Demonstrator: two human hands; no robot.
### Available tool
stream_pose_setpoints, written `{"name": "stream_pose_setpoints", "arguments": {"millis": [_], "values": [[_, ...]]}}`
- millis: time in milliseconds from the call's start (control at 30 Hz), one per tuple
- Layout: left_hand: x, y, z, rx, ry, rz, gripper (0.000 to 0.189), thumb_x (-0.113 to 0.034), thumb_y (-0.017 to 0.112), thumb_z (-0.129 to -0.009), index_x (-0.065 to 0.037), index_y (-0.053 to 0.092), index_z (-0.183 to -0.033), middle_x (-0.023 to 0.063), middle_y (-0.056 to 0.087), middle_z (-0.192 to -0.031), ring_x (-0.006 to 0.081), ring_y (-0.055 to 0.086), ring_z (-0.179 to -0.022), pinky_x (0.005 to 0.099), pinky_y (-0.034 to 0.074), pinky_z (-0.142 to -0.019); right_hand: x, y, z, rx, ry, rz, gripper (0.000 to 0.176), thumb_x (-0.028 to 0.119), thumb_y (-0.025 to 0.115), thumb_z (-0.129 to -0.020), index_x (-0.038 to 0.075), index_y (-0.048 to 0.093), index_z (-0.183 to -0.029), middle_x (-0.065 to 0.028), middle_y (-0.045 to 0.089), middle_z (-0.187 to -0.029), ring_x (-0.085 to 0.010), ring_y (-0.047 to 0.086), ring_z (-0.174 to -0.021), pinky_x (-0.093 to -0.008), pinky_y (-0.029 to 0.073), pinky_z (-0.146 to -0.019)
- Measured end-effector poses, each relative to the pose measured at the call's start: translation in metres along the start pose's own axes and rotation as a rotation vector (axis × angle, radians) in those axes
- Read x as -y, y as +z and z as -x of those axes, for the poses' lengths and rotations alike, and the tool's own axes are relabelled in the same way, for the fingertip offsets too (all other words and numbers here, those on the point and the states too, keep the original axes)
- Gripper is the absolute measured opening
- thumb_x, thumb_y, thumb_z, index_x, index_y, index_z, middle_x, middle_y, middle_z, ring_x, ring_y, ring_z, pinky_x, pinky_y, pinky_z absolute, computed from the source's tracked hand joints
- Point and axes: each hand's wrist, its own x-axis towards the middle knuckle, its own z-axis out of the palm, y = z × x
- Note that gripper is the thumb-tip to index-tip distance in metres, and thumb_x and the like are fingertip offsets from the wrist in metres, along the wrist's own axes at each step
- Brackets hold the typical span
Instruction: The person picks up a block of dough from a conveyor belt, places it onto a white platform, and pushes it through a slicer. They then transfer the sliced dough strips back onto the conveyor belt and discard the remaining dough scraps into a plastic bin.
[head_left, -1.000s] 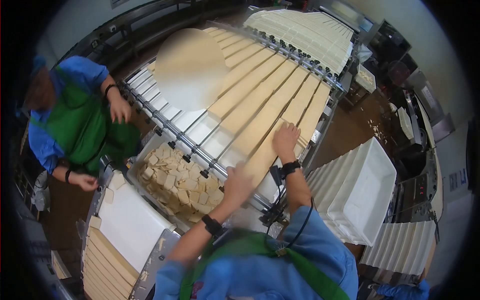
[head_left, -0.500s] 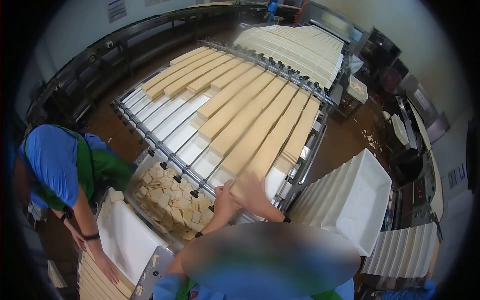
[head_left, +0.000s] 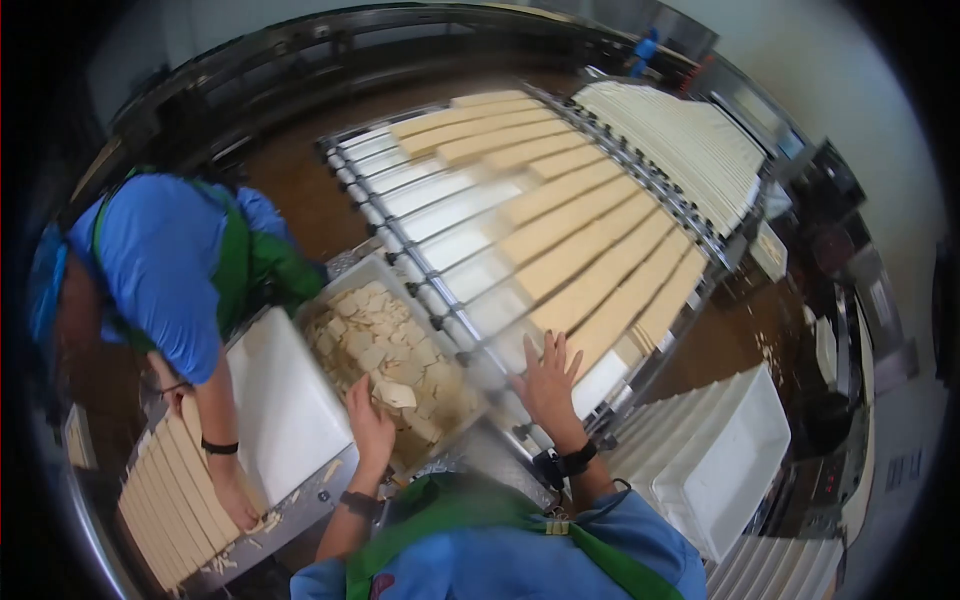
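My left hand is over a bin of loose, thin, pale square pieces, its fingers apart. One larger-looking pale piece lies right by the fingertips. With fingers spread, my right hand reaches the near end of the long tan rows, its fingertips at the end of one row. These rows rest in white lanes divided by thin metal rods.
At left, a co-worker in blue and green has a hand on rows of pale pieces beside a white panel. Nested white trays stand at right. A metal rail with black knobs edges the lanes.
My hands have separated from the near end of a row. The left moved left over the bin; the right opened by the rows. The view has turned, and the co-worker leans further in.
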Motion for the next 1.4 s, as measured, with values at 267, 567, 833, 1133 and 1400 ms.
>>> {"name": "stream_pose_setpoints", "arguments": {"millis": [267, 567, 833, 1133, 1400], "values": [[0.079, -0.145, 0.071, -0.321, -0.155, -0.064, 0.034, 0.006, 0.059, -0.093, 0.0, 0.067, -0.125, 0.0198, 0.063, -0.119, 0.0375, 0.063, -0.113, 0.0443, 0.051, -0.1, 0.243, 0.018, -0.028, 0.265, -0.757, -0.526, 0.065, 0.038, 0.066, -0.102, 0.009, 0.047, -0.157, -0.0221, 0.046, -0.158, -0.0446, 0.033, -0.152, -0.0639, 0.023, -0.124], [0.193, -0.252, 0.156, -0.875, -0.919, -0.519, 0.074, -0.023, 0.074, -0.092, 0.001, 0.04, -0.153, 0.0258, 0.035, -0.142, 0.0434, 0.039, -0.131, 0.0509, 0.035, -0.112, 0.507, 0.041, 0.026, 0.884, -1.407, -0.723, 0.059, 0.025, 0.067, -0.102, -0.001, 0.049, -0.151, -0.0279, 0.053, -0.148, -0.0425, 0.049, -0.139, -0.0455, 0.039, -0.119], [0.233, -0.295, 0.136, -0.831, -0.884, -0.444, 0.081, -0.023, 0.083, -0.085, 0.002, 0.043, -0.15, 0.0272, 0.038, -0.138, 0.0478, 0.046, -0.129, 0.0532, 0.044, -0.107, 0.722, 0.188, 0.0, 0.285, -1.39, -0.636, 0.06, 0.023, 0.075, -0.092, -0.005, 0.055, -0.141, -0.0296, 0.058, -0.129, -0.0451, 0.054, -0.123, -0.0533, 0.042, -0.109], [0.236, -0.307, 0.105, -0.746, -1.006, -0.468, 0.083, -0.022, 0.09, -0.077, 0.001, 0.046, -0.144, 0.027, 0.046, -0.133, 0.0466, 0.054, -0.12, 0.0526, 0.049, -0.1, 0.808, 0.238, -0.024, 0.308, -1.361, -0.299, 0.058, 0.043, 0.067, -0.096, -0.001, 0.064, -0.133, -0.0208, 0.067, -0.126, -0.0379, 0.06, -0.121, -0.0518, 0.045, -0.106], [0.226, -0.282, 0.083, -0.517, -0.881, -0.514, 0.089, -0.032, 0.094, -0.069, 0.0, 0.051, -0.139, 0.0247, 0.051, -0.132, 0.0476, 0.054, -0.123, 0.0569, 0.049, -0.1, 0.673, 0.205, -0.068, 0.17, -0.955, -0.296, 0.054, 0.043, 0.077, -0.087, -0.002, 0.066, -0.115, -0.022, 0.071, -0.112, -0.04, 0.065, -0.111, -0.0513, 0.048, -0.1]]}}
